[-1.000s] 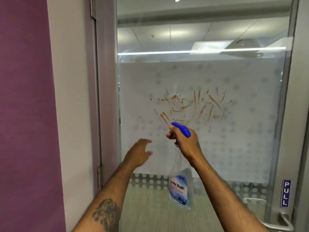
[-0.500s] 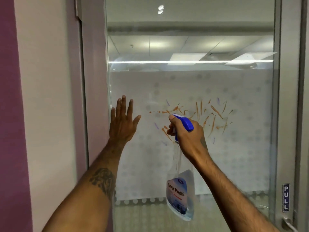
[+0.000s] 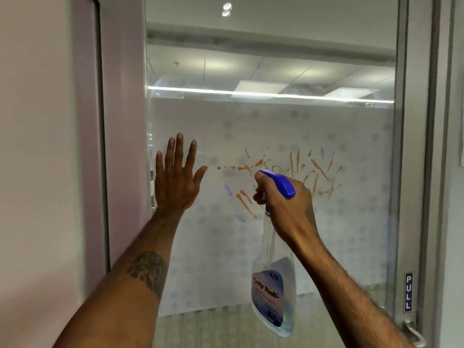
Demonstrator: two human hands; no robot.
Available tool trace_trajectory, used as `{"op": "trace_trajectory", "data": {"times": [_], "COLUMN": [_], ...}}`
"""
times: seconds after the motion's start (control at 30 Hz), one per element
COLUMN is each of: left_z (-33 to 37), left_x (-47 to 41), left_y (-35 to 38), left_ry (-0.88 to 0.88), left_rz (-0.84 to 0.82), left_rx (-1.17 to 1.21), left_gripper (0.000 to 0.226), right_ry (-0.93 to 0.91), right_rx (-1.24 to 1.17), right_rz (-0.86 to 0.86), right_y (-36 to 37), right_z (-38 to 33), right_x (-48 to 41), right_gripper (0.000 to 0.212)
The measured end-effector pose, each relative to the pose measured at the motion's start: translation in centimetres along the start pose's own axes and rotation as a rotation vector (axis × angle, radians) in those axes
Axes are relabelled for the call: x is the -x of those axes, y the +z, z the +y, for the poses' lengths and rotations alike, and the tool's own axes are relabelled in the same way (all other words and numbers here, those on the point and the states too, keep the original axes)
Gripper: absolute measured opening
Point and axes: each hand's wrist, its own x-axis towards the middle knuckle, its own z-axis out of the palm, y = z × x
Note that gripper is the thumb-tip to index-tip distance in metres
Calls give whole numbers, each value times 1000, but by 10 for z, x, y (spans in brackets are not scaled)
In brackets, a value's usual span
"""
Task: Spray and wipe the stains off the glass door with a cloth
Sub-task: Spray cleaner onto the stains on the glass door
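Note:
The glass door fills the middle of the head view, frosted with dots on its lower part. Orange and purple stains streak the glass at its centre. My right hand grips the neck of a clear spray bottle with a blue trigger head, its nozzle pointing left across the stains. My left hand is flat against the glass near its left edge, fingers spread, holding nothing. No cloth is in view.
A metal door frame runs down the right side with a blue PULL label and a lever handle at the bottom. The left frame post and a pale wall stand on the left.
My left hand rose from low near the glass to a flat, spread pose against it. The right hand lifted the bottle up to the stains, and the view moved closer.

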Motion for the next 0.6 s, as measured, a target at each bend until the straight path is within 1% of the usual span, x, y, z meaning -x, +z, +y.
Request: {"op": "trace_trajectory", "data": {"times": [0.27, 0.5, 0.6], "left_z": [0, -1, 0], "left_x": [1, 1, 1], "left_y": [5, 4, 4], "left_ry": [1, -1, 2], "left_rz": [23, 21, 21], "left_rx": [-24, -21, -7], "left_gripper": [70, 70, 70], "right_ry": [-24, -23, -14], "right_rx": [92, 156, 117], "right_rz": [9, 46, 59], "right_y": [2, -10, -25], "right_z": [0, -1, -2], "right_x": [2, 8, 10], "right_gripper": [28, 47, 44]}}
